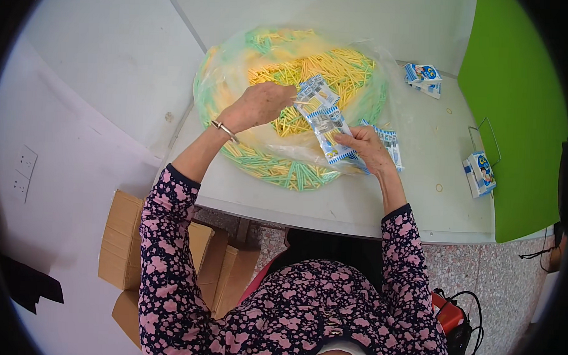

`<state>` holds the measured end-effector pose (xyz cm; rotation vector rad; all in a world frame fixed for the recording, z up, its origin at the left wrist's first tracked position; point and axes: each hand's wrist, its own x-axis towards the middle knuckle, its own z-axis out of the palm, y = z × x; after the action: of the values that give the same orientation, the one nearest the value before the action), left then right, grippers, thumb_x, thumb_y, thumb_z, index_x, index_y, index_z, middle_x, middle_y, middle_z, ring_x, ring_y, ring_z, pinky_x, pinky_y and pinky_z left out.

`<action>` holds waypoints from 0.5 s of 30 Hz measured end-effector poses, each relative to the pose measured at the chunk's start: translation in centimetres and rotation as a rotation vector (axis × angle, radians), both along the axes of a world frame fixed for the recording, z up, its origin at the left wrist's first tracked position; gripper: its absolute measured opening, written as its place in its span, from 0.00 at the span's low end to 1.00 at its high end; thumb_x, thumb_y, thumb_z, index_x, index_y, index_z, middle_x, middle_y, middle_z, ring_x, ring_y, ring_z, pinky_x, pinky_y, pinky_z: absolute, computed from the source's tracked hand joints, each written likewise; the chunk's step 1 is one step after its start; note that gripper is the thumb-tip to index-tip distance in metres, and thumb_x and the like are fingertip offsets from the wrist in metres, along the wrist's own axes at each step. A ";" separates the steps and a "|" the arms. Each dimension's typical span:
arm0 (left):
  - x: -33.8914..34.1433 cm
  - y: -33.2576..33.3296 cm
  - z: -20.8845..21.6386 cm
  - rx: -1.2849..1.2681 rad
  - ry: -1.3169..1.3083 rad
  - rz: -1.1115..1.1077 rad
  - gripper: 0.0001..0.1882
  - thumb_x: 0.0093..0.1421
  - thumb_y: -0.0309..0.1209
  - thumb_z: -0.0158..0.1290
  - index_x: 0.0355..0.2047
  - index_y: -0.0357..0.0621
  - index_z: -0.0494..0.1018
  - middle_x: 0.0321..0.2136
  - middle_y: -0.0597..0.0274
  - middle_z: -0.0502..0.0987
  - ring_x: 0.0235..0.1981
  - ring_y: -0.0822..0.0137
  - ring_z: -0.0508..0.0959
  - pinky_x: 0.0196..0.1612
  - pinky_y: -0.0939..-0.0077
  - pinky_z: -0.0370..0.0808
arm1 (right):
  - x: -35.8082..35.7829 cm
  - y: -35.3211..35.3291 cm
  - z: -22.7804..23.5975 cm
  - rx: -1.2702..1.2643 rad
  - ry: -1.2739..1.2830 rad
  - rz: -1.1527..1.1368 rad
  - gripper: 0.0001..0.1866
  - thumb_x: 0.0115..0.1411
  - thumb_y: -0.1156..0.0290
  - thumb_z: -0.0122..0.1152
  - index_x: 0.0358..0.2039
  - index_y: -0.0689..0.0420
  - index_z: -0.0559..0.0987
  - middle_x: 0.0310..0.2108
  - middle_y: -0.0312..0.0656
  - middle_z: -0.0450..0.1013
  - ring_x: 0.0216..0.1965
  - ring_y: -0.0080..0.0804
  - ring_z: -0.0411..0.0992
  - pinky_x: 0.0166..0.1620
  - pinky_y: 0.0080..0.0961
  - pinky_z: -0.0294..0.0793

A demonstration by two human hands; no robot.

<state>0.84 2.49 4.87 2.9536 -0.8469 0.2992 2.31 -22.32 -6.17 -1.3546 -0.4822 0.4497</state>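
A large clear plastic bag (237, 82) lies opened out on the table, full of thin yellow and green sticks (344, 70). Above it, my right hand (367, 149) grips a blue-and-white printed packet (328, 130) between thumb and fingers. A second such packet (317, 91) extends up from it; whether the two are joined I cannot tell. My left hand (264, 105) is closed in a pinch, with a few pale yellow sticks (304, 103) showing between its fingertips and the upper packet. More blue-and-white packets (390, 147) lie behind and beside my right hand, partly covered by it.
Bundled packets (423, 79) lie at the table's back right; another bundle (481, 174) stands by a wire stand (489, 138) against the green panel (506, 79). Rubber bands are scattered nearby. Cardboard boxes (120, 237) sit below left, a red object with black cables (448, 315) below right.
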 end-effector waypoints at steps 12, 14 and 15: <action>-1.0 -2.8 0.6 0.128 0.264 -0.050 0.06 0.55 0.29 0.46 0.31 0.39 0.68 0.25 0.49 0.73 0.31 0.51 0.74 0.33 0.59 0.70 | -0.4 0.5 0.3 -0.135 -0.054 0.077 0.14 0.53 0.65 0.61 0.33 0.64 0.80 0.24 0.30 0.73 0.25 0.11 0.64 0.29 0.11 0.61; -0.8 -3.0 0.6 0.154 0.280 -0.097 0.07 0.54 0.28 0.47 0.33 0.39 0.68 0.26 0.48 0.72 0.32 0.50 0.74 0.33 0.59 0.69 | -0.5 0.7 0.2 -0.152 -0.050 0.095 0.14 0.53 0.65 0.61 0.33 0.64 0.80 0.24 0.30 0.74 0.25 0.11 0.64 0.29 0.11 0.62; -0.7 -3.1 0.8 0.154 0.281 -0.100 0.07 0.54 0.28 0.47 0.33 0.39 0.68 0.26 0.48 0.72 0.32 0.50 0.74 0.33 0.59 0.69 | -0.5 0.5 0.2 -0.153 -0.049 0.093 0.14 0.53 0.65 0.61 0.33 0.64 0.80 0.24 0.30 0.74 0.25 0.11 0.64 0.29 0.11 0.62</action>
<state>0.16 -0.64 5.64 2.9744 -1.0126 -0.1911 1.84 -21.78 -6.01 -1.4974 -0.5618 0.5393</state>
